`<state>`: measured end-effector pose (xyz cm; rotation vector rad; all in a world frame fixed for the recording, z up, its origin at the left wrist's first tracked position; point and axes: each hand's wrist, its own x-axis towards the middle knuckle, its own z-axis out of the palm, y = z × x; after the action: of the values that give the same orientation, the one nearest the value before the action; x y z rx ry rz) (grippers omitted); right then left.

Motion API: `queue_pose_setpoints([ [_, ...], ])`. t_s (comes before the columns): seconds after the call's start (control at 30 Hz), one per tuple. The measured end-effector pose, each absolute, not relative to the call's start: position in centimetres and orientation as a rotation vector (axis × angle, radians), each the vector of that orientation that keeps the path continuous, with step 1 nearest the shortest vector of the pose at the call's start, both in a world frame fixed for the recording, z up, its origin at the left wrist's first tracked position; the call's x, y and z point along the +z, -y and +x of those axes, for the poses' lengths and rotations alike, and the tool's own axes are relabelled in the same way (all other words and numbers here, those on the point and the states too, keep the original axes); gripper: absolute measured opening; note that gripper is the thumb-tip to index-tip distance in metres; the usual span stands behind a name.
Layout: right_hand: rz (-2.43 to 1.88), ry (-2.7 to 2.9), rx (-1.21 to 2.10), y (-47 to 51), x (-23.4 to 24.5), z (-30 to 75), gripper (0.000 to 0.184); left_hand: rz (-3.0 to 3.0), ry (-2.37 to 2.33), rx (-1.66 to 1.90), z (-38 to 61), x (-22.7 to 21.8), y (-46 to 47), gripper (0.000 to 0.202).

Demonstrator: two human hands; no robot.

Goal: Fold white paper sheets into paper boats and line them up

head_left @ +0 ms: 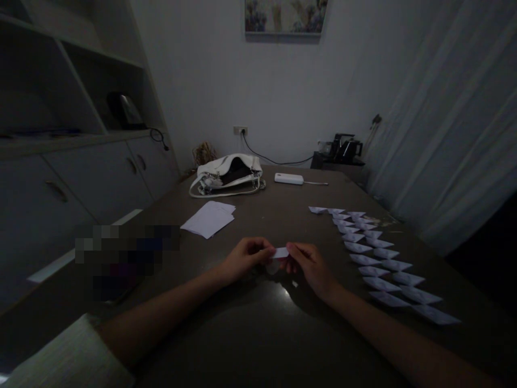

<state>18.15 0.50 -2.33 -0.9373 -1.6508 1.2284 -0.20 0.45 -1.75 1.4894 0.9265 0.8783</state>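
Between my hands is a small folded piece of white paper (280,253), held just above the dark table (262,334). My left hand (249,257) pinches its left end between thumb and fingers. At its right end, my right hand (310,265) grips it the same way, thumb on top. The paper's underside and some fingertips are hidden. To the right stand several folded white paper boats (364,260) in two rows running away from me. A loose stack of white paper sheets (210,218) lies beyond my left hand.
A white handbag (228,173) sits open at the far side of the table. Right of it lies a white power bank-like device (288,179) with a strap. A blurred-out patch (129,258) covers something at the left. Cabinets (92,178) line the left wall.
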Motion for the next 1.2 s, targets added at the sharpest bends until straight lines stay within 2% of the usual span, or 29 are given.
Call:
queue_pose_setpoints([
  [0.37,-0.897,1.726,1.232,-0.42,-2.87,17.94,0.042,1.543,-0.877,0.9,-0.32,-1.95,-0.61,0.026],
  [0.6,-0.94,1.781,1.214,-0.17,-2.51,17.84,0.027,1.571,-0.943,0.996,-0.42,-1.29,-0.47,0.025],
  [1.2,-0.947,1.759,1.177,-0.42,-2.34,18.02,0.027,1.552,-0.936,0.964,-0.15,-1.21,-0.25,0.028],
])
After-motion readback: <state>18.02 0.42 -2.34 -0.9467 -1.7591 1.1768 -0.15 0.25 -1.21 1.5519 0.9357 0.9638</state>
